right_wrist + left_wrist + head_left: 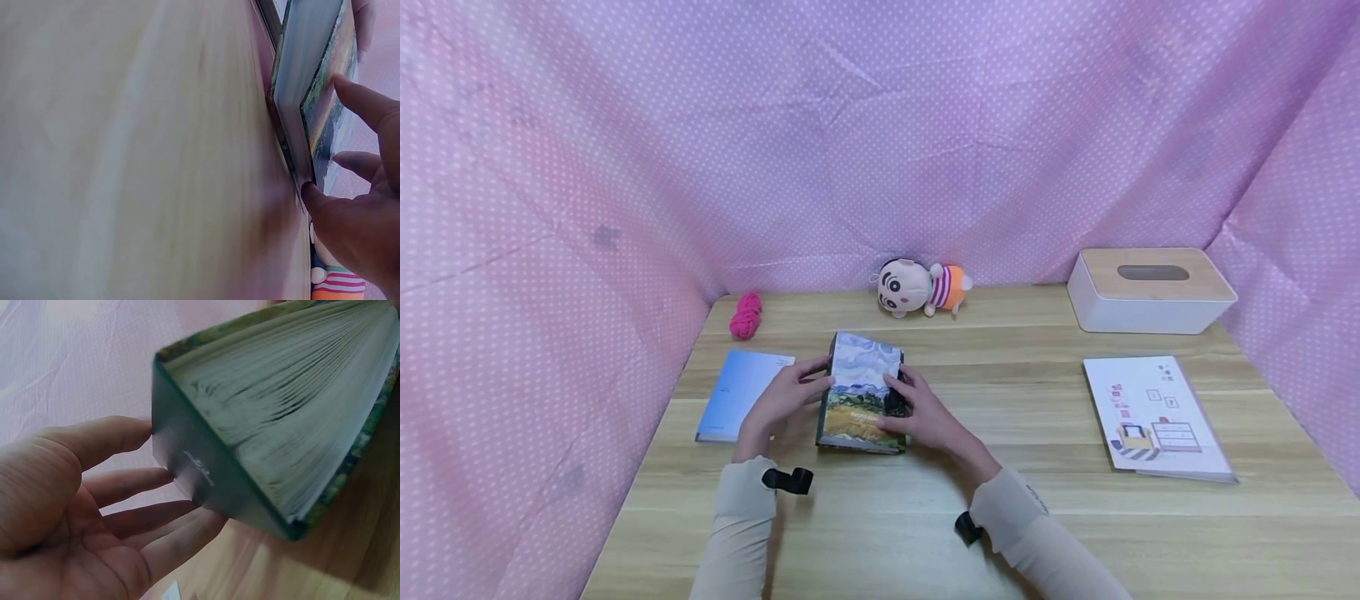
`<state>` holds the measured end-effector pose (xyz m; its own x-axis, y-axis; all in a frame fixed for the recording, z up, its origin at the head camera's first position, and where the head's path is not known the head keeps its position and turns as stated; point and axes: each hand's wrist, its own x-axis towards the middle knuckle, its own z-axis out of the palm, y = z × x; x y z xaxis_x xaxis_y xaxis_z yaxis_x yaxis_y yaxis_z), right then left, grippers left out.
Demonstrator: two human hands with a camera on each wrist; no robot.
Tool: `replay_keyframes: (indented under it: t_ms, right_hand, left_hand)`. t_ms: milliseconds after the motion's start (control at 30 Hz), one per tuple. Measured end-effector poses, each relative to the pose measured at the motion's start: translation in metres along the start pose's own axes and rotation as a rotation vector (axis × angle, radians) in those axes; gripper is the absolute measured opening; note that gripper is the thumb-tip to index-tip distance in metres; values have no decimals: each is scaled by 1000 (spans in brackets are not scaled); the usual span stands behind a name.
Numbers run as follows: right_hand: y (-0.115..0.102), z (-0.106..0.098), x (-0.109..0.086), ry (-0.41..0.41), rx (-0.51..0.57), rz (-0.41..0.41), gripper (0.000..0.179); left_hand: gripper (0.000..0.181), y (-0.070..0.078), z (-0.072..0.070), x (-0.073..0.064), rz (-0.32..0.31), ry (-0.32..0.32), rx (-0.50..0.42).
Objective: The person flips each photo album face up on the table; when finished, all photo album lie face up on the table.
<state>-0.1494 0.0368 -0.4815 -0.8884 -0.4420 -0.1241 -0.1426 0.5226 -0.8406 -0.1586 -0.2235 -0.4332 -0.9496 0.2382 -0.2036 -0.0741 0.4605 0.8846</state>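
A thick photo album (863, 387) with a painted landscape cover lies in the middle of the table in the head view. My left hand (782, 400) is at its left side. In the left wrist view, the fingertips of that hand (112, 506) touch the dark green spine (200, 462), the fingers mostly straight. From the right, my right hand (928, 412) holds the album, with fingertips on the front cover. In the right wrist view, one fingertip (307, 190) of this hand reaches the edge by the pages, and others rest on the cover.
A blue book (737, 400) lies left of the album, with pink yarn (747, 317) behind it. A plush doll (917, 287) lies at the back edge. To the right are a white illustrated book (1157, 417) and a tissue box (1150, 312). Pink dotted cloth (880, 150) surrounds the table.
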Motion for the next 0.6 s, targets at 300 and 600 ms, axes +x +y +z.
replay_keyframes:
  t_ms: [300,600]
  right_hand:
    - [-8,2,-1,-14,-50,3,80]
    - [-9,5,1,-28,-87,32,79]
  left_hand:
    - [54,-7,-2,-4,-26,-22,-69]
    - [51,-13,-1,-6,-59,-17,-14]
